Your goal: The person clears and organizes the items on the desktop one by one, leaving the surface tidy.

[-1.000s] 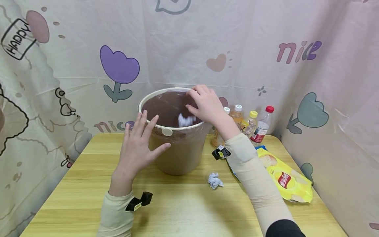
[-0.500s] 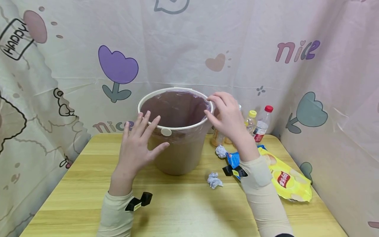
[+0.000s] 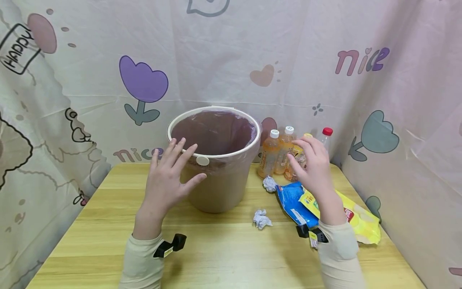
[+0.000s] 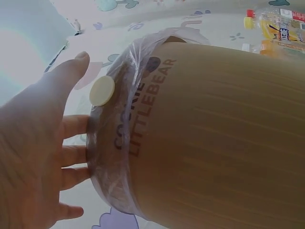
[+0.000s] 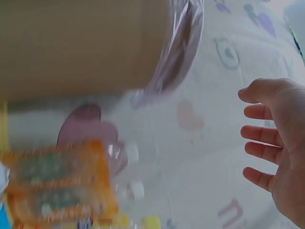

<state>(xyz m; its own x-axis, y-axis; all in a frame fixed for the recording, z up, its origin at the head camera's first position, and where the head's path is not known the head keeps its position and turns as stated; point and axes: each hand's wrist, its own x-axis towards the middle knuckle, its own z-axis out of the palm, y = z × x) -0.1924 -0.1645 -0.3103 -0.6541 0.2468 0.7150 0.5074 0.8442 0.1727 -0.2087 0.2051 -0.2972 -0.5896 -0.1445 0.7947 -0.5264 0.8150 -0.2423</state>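
Waste bin [image 3: 216, 188], tapered, lined with crinkled translucent film [image 4: 133, 67], is placed on the wood-grain table [image 3: 223, 257]. The left hand [image 3: 164, 184] is spread at the rim [image 3: 231, 154], nothing gripped, contact unclear; the right hand [image 3: 315, 170], empty, is held loosely curved, apart from the bottles [image 3: 270, 155].

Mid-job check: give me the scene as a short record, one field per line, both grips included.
Left grip: fingers spread by the near-left rim of the bin; holding nothing
Right grip: apart from the bin, holding nothing
Bin state: upright, plastic liner folded over its rim
Paper: near crumpled ball; far crumpled ball beside the blue packet
Packets: yellow packet overlaps blue
Bottles: two white-capped bottles; red-capped bottle, partly hidden
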